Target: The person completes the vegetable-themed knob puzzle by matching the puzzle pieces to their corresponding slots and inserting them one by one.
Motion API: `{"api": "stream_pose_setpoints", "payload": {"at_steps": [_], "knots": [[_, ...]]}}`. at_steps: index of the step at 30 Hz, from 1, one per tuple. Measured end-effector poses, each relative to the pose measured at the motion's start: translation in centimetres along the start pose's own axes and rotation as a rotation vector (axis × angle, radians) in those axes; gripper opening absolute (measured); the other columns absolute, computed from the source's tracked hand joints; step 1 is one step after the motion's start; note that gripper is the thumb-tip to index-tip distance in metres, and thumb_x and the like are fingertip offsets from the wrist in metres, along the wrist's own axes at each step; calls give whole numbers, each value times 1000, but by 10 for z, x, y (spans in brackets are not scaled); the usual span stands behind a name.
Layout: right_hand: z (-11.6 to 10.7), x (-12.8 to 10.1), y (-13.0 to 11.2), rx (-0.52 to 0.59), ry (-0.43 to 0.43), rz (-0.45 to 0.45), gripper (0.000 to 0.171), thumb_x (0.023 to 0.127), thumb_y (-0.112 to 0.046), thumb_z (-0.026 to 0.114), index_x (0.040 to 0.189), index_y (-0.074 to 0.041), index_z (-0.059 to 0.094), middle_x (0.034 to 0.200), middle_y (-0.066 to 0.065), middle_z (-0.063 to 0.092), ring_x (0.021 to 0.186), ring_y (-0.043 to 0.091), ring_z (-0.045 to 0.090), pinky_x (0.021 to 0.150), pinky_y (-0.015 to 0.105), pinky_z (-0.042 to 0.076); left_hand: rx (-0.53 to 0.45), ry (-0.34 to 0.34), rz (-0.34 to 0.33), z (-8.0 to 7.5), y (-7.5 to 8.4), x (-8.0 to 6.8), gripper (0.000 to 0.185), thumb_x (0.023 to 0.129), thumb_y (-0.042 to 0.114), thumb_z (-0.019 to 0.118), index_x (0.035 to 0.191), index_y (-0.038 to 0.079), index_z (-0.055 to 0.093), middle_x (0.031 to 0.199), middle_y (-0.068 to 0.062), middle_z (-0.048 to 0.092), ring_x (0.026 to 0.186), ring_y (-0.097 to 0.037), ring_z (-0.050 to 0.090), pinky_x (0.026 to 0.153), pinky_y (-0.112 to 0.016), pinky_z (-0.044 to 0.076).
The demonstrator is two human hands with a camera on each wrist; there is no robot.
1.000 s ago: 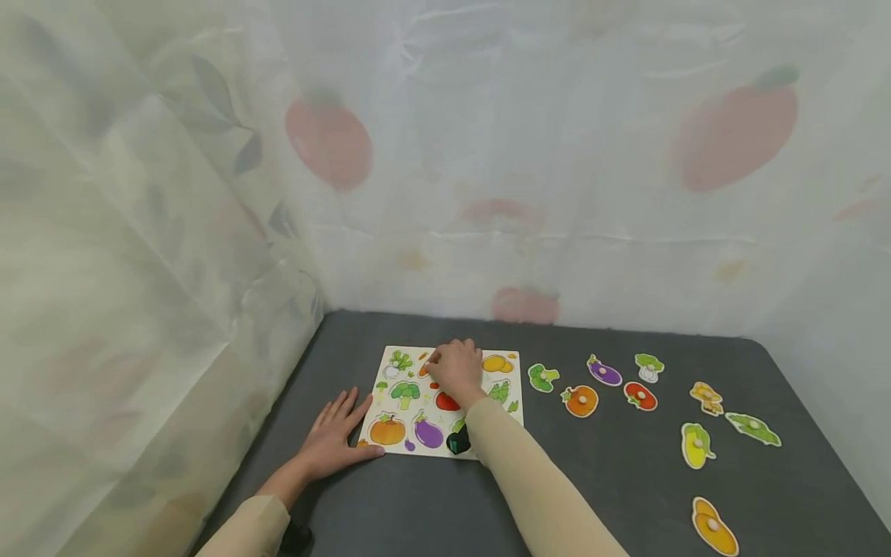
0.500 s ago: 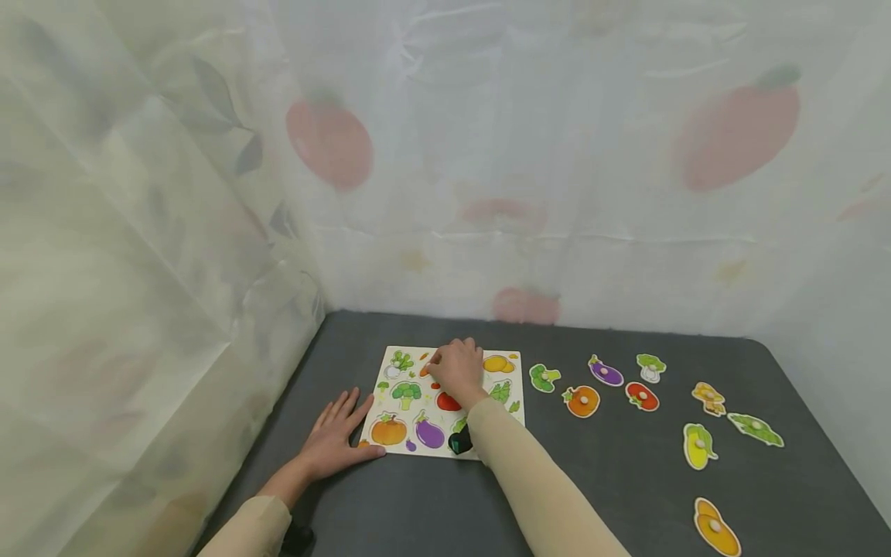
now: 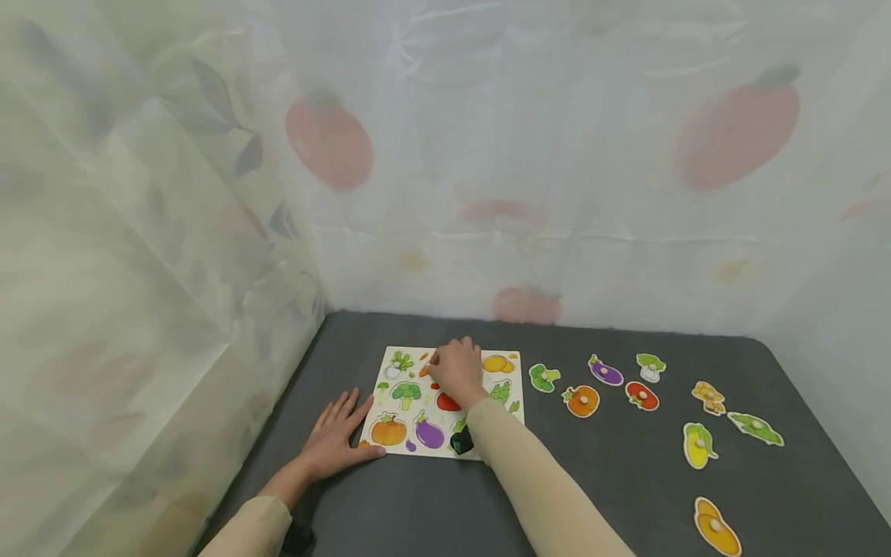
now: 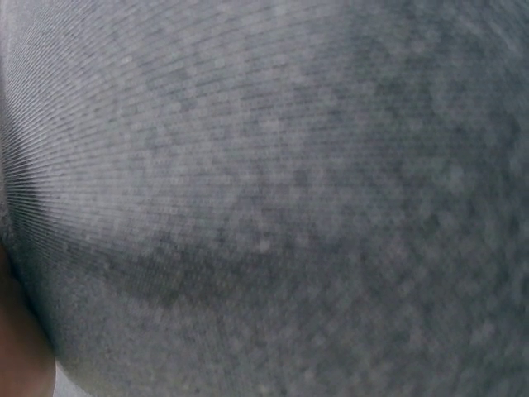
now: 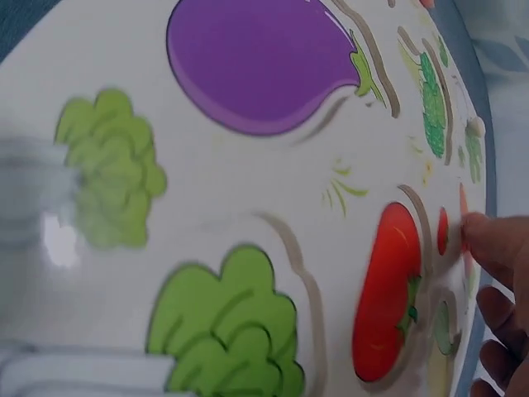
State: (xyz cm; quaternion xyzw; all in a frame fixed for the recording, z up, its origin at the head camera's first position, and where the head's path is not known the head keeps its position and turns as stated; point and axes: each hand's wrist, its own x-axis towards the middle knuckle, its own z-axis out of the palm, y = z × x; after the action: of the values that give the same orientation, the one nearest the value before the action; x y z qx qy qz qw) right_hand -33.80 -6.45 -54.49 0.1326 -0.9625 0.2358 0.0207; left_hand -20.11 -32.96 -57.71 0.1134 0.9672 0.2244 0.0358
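Note:
A white vegetable puzzle board (image 3: 442, 418) lies flat on the dark table. My right hand (image 3: 459, 370) reaches over its upper part, and its thumb and index finger pinch a carrot piece (image 3: 424, 371) at the carrot picture. In the right wrist view, orange of the carrot (image 5: 464, 198) shows at the fingertips, with the other fingers curled beneath; the hand hides most of it. A radish piece (image 3: 392, 371) sits in the board's top left corner. Spread beside the board's lower left edge, my left hand (image 3: 334, 442) rests with its fingertips and thumb at the border.
Right of the board lie several loose knobbed pieces, among them broccoli (image 3: 543, 377), pumpkin (image 3: 581, 401), eggplant (image 3: 605, 371), tomato (image 3: 641, 396), peas (image 3: 756, 428) and potato (image 3: 717, 527). Pale printed curtains (image 3: 431, 155) hang behind and left of the table (image 3: 592, 480).
Both hands keep nearly the same place; my right hand stays at the carrot picture with only a slight shift. The loose pieces lie as before.

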Motion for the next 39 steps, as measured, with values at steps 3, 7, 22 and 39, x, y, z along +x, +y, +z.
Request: {"api": "stream_pose_setpoints", "payload": {"at_steps": [3, 7, 22, 39], "knots": [[-7, 0, 4, 31, -25, -27, 17, 95, -37, 70, 93, -26, 82, 99, -1, 63, 96, 25, 44, 86, 43, 40, -1, 6, 6, -1, 2, 0, 107, 81, 70, 72, 162, 13, 32, 167, -23, 19, 154, -45, 10, 120, -64, 6], [-21, -2, 13, 74, 0, -66, 19, 97, -34, 68, 106, -24, 82, 99, 0, 64, 97, 26, 46, 84, 43, 40, 15, 8, 4, -3, 4, -1, 106, 82, 70, 72, 162, 14, 32, 167, -22, 19, 153, -46, 12, 120, -64, 7], [-74, -25, 47, 163, 50, -150, 23, 102, -30, 63, 115, -21, 80, 106, -3, 68, 114, 28, 51, 96, 49, 42, 18, 17, 11, -2, -1, -2, 107, 81, 70, 72, 163, 14, 31, 166, -24, 19, 153, -47, 11, 119, -65, 6], [-136, -72, 120, 194, 148, -131, 19, 99, -27, 70, 113, -20, 80, 107, -1, 69, 121, 35, 49, 105, 61, 35, 34, -20, -26, -4, 5, 1, 112, 81, 74, 69, 164, 12, 27, 168, -22, 17, 154, -45, 9, 120, -65, 6]]}}
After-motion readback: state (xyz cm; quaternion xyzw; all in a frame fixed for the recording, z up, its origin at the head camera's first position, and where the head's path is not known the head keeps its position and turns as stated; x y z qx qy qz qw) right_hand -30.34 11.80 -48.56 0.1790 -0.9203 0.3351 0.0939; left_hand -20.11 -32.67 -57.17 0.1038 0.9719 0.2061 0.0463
